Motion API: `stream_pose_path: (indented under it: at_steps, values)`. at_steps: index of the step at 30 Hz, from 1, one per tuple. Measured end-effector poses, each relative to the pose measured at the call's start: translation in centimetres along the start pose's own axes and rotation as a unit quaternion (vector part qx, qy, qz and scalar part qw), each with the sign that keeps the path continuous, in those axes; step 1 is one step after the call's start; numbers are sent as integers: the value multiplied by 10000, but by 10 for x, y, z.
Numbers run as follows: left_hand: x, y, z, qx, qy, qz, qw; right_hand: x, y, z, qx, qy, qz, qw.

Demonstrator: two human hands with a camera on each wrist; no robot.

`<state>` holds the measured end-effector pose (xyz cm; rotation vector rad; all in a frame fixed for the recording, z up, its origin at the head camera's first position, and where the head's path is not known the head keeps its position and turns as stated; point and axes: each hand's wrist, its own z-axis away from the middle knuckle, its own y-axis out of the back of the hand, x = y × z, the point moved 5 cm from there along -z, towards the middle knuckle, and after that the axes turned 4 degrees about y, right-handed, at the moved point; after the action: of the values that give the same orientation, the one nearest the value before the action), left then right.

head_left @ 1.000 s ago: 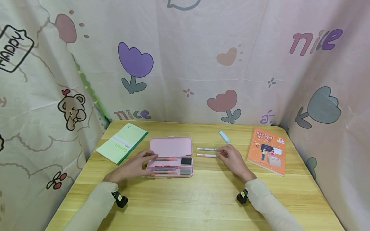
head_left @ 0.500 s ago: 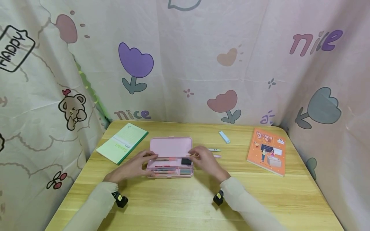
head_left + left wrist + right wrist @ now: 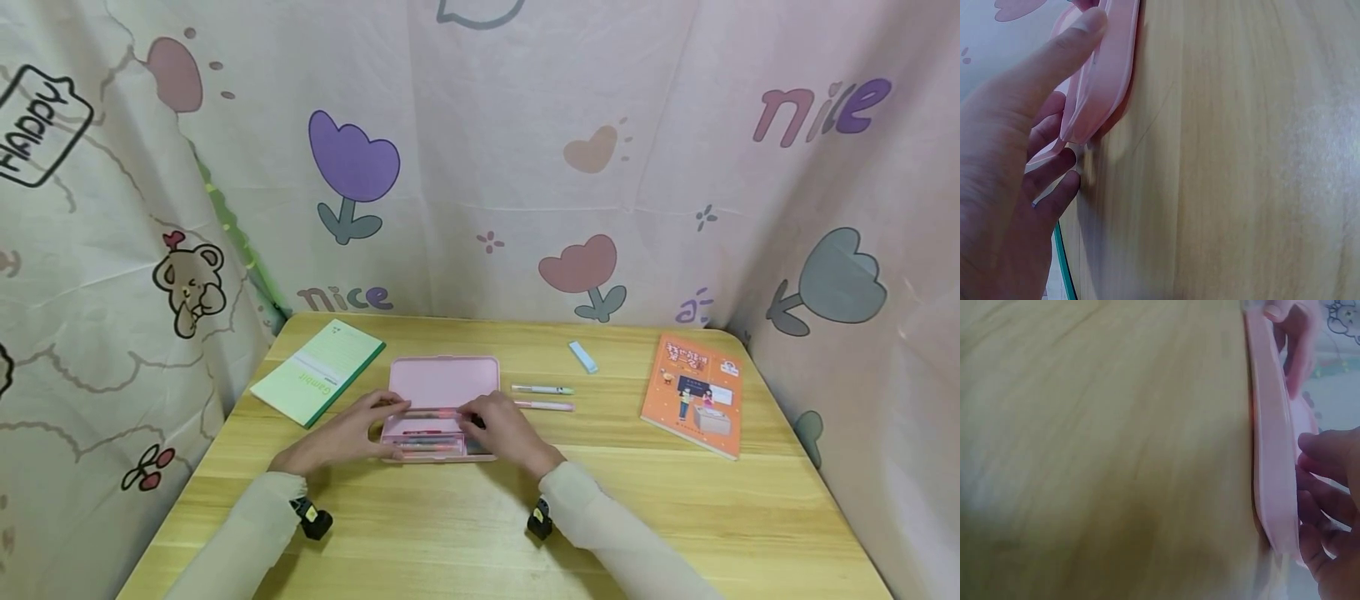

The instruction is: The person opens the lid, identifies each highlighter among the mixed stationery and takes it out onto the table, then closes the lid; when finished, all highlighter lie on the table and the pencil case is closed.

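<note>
An open pink pencil case lies on the table, lid tipped back. My left hand holds its left end, thumb on the front rim and fingers around the end. My right hand reaches over the right part, fingers bent down at the inside; what lies between the fingertips is hidden and I cannot tell whether they pinch anything. A thin red pen and other pens lie in the case. The black block seen there earlier is covered by the right hand.
Right of the case lie a pen with a green end and a pink-white pen. Behind them is a light-blue stick-shaped piece. A green notebook lies at left, an orange book at right. A printed curtain surrounds the table.
My right hand has moved left from the two pens to over the right part of the case. Both pens stay on the table. The left hand has kept its place.
</note>
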<state>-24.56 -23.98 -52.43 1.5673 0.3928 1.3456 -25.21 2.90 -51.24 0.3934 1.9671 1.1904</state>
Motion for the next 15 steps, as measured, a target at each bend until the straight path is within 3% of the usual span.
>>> stream_pose_path:
  at_steps: [6, 15]
  values:
    - [-1, -1, 0, -21, 33, 62, 10000, -9, -5, -7, 56, 171, 424, 9989]
    - [-2, -1, 0, -41, 37, 36, 10000, -13, -13, -14, -122, 47, 791, 9968]
